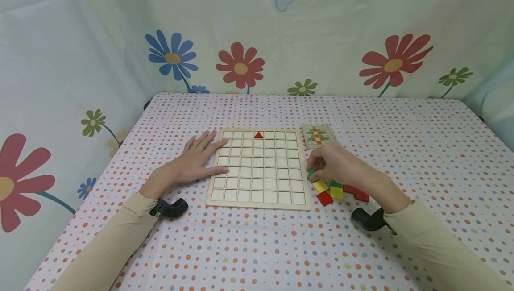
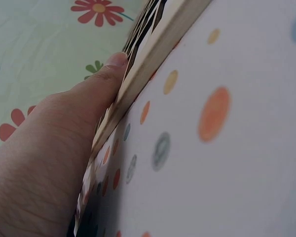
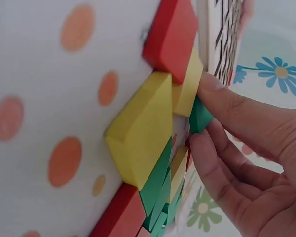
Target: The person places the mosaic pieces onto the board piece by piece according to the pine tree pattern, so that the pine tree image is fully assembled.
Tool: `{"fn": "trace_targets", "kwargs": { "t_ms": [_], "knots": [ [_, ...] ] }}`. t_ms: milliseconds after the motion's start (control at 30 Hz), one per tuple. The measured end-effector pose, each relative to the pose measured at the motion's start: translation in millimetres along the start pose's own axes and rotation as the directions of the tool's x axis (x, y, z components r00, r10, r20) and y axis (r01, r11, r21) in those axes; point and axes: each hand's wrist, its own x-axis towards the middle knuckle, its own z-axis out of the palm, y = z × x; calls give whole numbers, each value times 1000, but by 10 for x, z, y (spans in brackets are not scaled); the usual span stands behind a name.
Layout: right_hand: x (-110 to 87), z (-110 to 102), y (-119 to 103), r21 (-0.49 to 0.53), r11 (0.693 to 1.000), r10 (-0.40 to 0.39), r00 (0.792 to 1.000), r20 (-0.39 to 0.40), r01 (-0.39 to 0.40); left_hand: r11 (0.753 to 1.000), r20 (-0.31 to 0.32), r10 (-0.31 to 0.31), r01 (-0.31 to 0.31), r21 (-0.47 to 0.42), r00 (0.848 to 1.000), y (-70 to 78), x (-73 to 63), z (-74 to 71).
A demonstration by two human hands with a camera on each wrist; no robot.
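A wooden grid board [image 1: 259,205] lies on the table with a red triangle piece [image 1: 259,135] in its top row. My left hand [image 1: 193,160] rests on the board's left side, fingers spread and thumb over the edge. In the left wrist view the thumb [image 2: 96,91] presses on the board's rim. To the right of the board, my right hand [image 1: 341,164] pinches a green piece [image 3: 200,116] between thumb and fingers. Close beside that hand lie a yellow piece [image 3: 143,128] and a red piece [image 3: 175,39], among several other coloured pieces.
A small pattern card [image 1: 309,141] showing a tree of coloured shapes lies behind my right hand, near the board's upper right corner. Red pieces [image 1: 357,193] lie partly under the right wrist. A dotted cloth [image 1: 257,251] covers the table, and a flowered curtain [image 1: 329,27] hangs behind it.
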Motion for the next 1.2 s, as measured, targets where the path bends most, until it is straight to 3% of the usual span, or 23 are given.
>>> {"fn": "trace_targets", "kwargs": {
  "t_ms": [200, 367, 500, 867, 1200],
  "knots": [
    [-31, -37, 20, -1, 999, -53, 999, -2, 53, 1000, 4, 2, -2, 0, 1000, 4, 9, 2],
    [39, -58, -50, -56, 994, -94, 993, -74, 90, 1000, 0, 5, -5, 4, 1000, 2, 6, -5],
    [196, -34, -136, -67, 989, -142, 982, -127, 135, 1000, 4, 3, -3, 10, 1000, 0, 2, -5],
    [784, 136, -398, 112, 963, -225, 961, -161, 244, 1000, 9, -1, 1, -5, 1000, 23, -1, -6],
    [1207, 206, -593, 175, 961, -188, 969, -161, 216, 1000, 15, -26, 26, 11, 1000, 22, 8, -8]
  ]
}}
